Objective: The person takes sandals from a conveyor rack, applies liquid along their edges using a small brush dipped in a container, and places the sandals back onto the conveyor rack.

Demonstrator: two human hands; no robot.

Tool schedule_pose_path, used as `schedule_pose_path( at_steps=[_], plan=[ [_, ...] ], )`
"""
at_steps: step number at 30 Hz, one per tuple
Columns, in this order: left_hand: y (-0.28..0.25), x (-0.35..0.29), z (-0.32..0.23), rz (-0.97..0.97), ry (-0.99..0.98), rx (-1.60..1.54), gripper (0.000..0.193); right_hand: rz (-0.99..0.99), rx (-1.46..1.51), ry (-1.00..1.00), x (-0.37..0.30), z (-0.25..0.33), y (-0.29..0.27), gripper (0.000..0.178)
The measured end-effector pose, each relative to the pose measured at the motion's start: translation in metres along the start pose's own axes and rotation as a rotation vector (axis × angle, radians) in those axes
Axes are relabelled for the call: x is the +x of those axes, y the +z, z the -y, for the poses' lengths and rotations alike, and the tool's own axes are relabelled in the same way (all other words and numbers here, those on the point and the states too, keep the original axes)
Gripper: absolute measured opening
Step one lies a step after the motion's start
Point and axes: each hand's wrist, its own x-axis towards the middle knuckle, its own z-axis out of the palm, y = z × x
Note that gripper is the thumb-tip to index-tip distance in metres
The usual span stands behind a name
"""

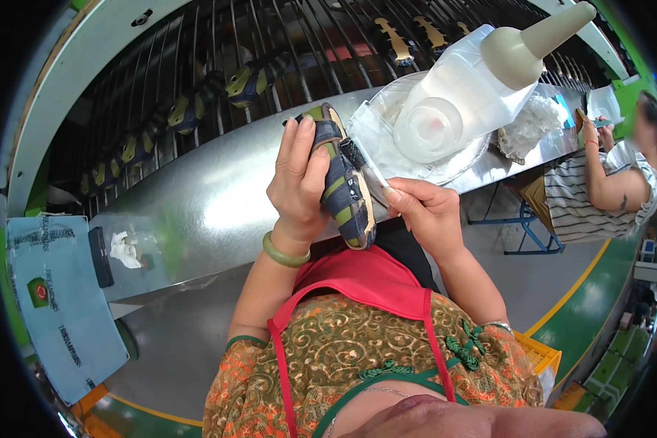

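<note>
In front of me my left hand (pixel 297 182) is closed around a small navy and green striped sandal (pixel 341 191). The sandal is tilted on its side, its toe toward me and its tan sole edge facing right. A dark strap stands out near its middle. My right hand (pixel 429 213) pinches a thin, pale, strip-like thing (pixel 374 174) close beside the sole; its exact kind is unclear. Beyond the right hand, a translucent squeeze bottle (pixel 445 91) with a long beige nozzle leans over a clear plastic-lined dish (pixel 456 171).
A metal ledge (pixel 197 219) runs along a rack of bars (pixel 219 44) carrying striped shoes (pixel 252 80) and upturned pale soles (pixel 394 40). White fluffy material (pixel 529 128) lies right of the bottle. A blue box (pixel 62 306) stands left; a co-worker (pixel 613 175) sits at right.
</note>
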Motion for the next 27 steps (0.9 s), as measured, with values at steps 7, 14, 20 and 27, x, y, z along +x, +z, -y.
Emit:
schedule_pose_path(
  at_steps=[7,14,20,27],
  plan=[
    [-0.007,0.004,-0.015,0.065,0.002,-0.076,0.038,-0.041,-0.027,-0.113,0.015,-0.005,-0.001,0.017],
    [-0.004,0.0,-0.011,0.028,0.024,-0.102,0.045,-0.1,-0.22,-0.22,0.04,-0.004,-0.006,0.016],
    [-0.005,0.0,-0.006,0.037,-0.01,-0.112,0.044,0.025,-0.151,-0.16,0.044,-0.001,-0.018,0.016],
    [-0.004,-0.001,-0.003,0.096,-0.146,-0.088,0.046,0.188,-0.141,-0.065,0.023,0.003,-0.03,0.015]
  ],
)
